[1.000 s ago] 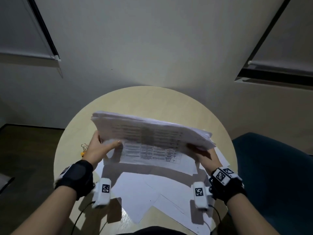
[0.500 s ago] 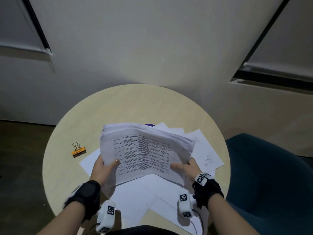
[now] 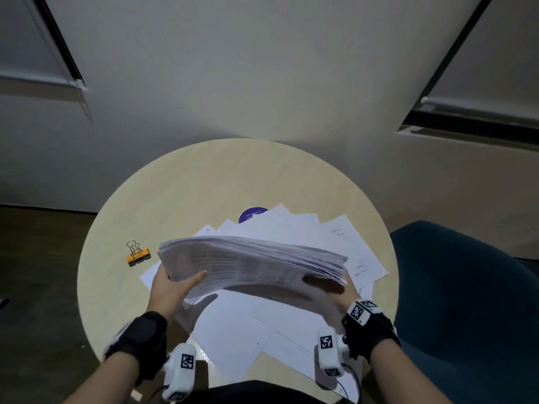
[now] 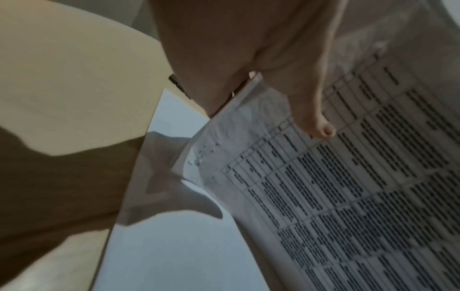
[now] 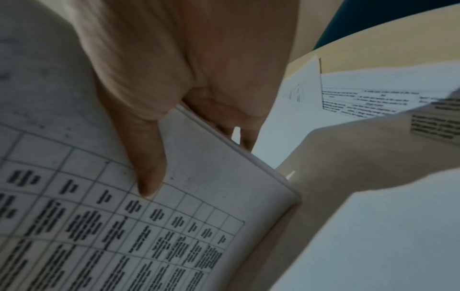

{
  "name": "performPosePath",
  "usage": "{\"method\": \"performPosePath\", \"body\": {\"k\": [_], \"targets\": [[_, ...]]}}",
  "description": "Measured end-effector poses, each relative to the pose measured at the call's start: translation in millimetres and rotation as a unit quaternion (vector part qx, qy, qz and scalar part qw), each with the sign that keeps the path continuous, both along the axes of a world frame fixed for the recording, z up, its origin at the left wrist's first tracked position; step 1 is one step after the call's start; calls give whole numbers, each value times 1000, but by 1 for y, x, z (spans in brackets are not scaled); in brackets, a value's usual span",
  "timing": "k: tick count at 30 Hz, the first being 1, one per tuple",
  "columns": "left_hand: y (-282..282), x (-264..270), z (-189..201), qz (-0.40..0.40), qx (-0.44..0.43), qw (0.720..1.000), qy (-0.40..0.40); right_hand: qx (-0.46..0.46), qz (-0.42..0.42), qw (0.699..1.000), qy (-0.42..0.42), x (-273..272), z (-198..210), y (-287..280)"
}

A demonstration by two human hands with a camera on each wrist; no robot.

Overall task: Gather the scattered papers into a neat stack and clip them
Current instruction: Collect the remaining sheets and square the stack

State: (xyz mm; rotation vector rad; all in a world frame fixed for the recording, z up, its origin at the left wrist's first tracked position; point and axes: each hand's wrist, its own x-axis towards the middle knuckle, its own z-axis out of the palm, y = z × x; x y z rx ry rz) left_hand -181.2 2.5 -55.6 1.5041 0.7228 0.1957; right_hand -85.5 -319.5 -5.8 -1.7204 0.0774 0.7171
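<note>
Got both hands on the stack (image 3: 250, 262) right now, lifted off the worktop (image 3: 204, 182) and tipped so the printed table on the top sheet faces me. Left hand (image 3: 170, 290) has a grip on the left edge, thumb (image 4: 315, 122) pressed flat on top, fingers tucked underneath. Right hand (image 3: 338, 290) is doing the same on the right edge, thumb (image 5: 149, 177) on the printed grid, fingers (image 5: 236, 126) curled under the sheets. So both are clamped on paper, nothing loose there. The far edges of the stack look a bit fanned, not squared up.

More loose sheets (image 3: 291, 319) are lying spread on the worktop under and behind the stack, some overlapping, one hanging past the near rim. A purple sticker (image 3: 250, 214) peeks out from under the far ones.

The clip (image 3: 137, 254), orange with wire handles, sits on the worktop off to the left, apart from my left hand and just clear of the nearest sheet. Teal chair (image 3: 466, 301) is on my right.
</note>
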Motion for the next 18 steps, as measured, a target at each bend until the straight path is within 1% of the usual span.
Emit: {"method": "performPosePath", "body": {"k": [1, 3, 4, 5, 6, 8, 9, 12, 13, 15, 18], "targets": [[4, 1, 3, -6, -7, 1000, -9, 45, -30, 998, -38, 0, 11, 7], [9, 0, 8, -25, -30, 999, -26, 85, -22, 994, -71, -3, 25, 16], [9, 0, 10, -36, -37, 998, -29, 94, -12, 993, -72, 0, 22, 14], [7, 0, 12, -48, -41, 998, -28, 84, -4, 993, -85, 3, 20, 14], [5, 1, 11, -57, -46, 997, -31, 65, -6, 995, -79, 8, 12, 11], [-2, 2, 13, -54, -45, 997, -33, 18, -40, 998, -52, 17, 2, 10], [-2, 2, 13, -50, -52, 997, -40, 3, -55, 997, -53, 21, -5, 8], [-1, 2, 8, -58, -62, 995, -51, -16, -54, 997, -55, 20, -12, 13], [-4, 2, 10, -63, -55, 995, -49, -8, -57, 997, -43, 19, -14, 16], [-7, 8, 12, -55, -27, 997, -36, 28, -112, 993, -19, 19, -9, 22], [-6, 19, 18, -36, 3, 999, -23, 20, -169, 985, -20, 26, -8, 26]]}}
